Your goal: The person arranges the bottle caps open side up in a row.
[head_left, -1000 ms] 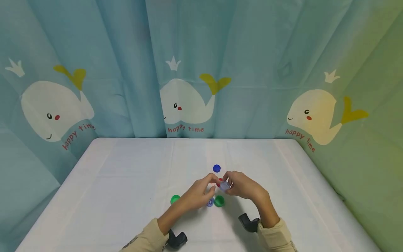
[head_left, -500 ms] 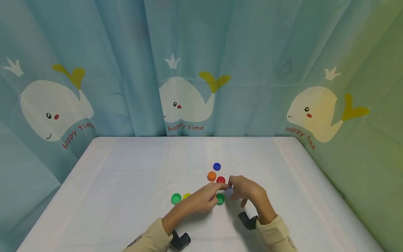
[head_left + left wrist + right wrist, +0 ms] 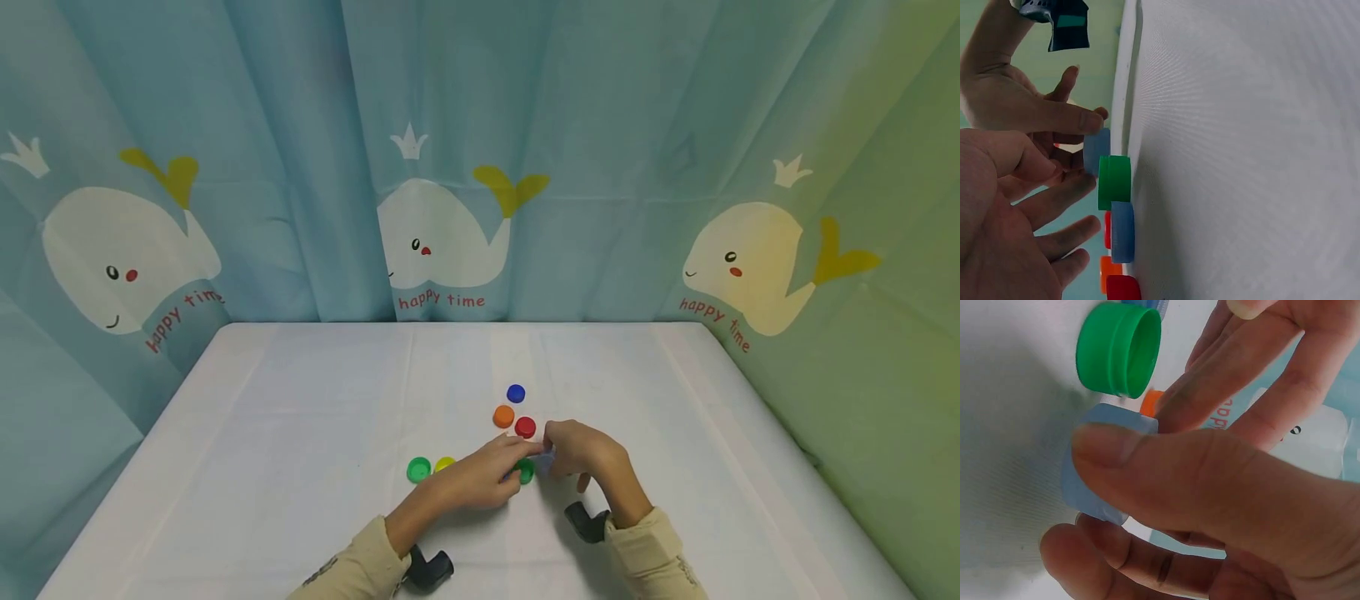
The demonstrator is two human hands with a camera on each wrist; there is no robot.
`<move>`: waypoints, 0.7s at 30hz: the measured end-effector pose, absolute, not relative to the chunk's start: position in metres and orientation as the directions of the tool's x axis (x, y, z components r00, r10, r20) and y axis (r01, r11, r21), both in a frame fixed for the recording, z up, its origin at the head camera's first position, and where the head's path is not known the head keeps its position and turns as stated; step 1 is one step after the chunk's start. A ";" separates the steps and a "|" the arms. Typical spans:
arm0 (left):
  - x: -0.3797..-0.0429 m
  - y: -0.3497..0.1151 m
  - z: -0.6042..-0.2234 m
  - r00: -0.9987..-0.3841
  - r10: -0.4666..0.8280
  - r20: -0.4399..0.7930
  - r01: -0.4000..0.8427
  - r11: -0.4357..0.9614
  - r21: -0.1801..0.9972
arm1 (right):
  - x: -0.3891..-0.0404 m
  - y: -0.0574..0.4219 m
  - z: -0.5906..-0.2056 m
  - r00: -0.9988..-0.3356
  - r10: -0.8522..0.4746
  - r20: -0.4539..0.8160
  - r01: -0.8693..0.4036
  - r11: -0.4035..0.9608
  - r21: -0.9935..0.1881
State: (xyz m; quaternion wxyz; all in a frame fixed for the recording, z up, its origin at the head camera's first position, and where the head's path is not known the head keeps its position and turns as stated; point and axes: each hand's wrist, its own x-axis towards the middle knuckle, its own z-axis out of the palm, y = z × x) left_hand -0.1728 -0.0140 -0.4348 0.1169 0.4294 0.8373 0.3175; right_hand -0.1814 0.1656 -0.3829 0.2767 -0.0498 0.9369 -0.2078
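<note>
In the head view my right hand [image 3: 588, 450] is low over the white table, right of a green bottle cap [image 3: 528, 471]. It pinches a pale blue translucent bottle cap [image 3: 1100, 469], thumb on its side, as the right wrist view shows. My left hand [image 3: 483, 477] reaches across from the left with fingers extended. Its index fingertip is at the pale blue cap's edge; whether it touches is unclear. In the left wrist view, another blue cap [image 3: 1123, 232] stands beside the green cap, with a red cap [image 3: 1124, 288] beyond it.
Farther back lie a red cap [image 3: 525, 427], an orange cap [image 3: 503, 416] and a dark blue cap [image 3: 515, 393]. Left of my left forearm are a second green cap [image 3: 418, 470] and a partly covered yellow cap [image 3: 446, 464]. A whale-print curtain [image 3: 600, 167] hangs behind the table.
My right hand has brought the pale blue cap down and slightly right, beside the green cap. My left hand has shifted right and forward, uncovering the orange and yellow caps. The last half second shows little movement.
</note>
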 end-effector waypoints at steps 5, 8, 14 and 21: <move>-0.173 -0.014 -0.435 -0.599 0.798 0.070 0.642 0.427 0.637 | -0.182 0.165 -0.384 -0.837 -0.199 -0.510 0.034 0.911 -0.411; -0.173 -0.014 -0.434 -0.606 0.794 0.054 0.630 0.438 0.641 | -0.183 0.165 -0.386 -0.831 -0.197 -0.519 0.042 0.910 -0.413; -0.173 -0.013 -0.434 -0.623 0.782 0.009 0.604 0.473 0.642 | -0.184 0.163 -0.388 -0.827 -0.188 -0.529 0.055 0.911 -0.409; -0.173 -0.013 -0.436 -0.611 0.792 0.001 0.608 0.468 0.641 | -0.183 0.162 -0.390 -0.823 -0.185 -0.537 0.051 0.918 -0.394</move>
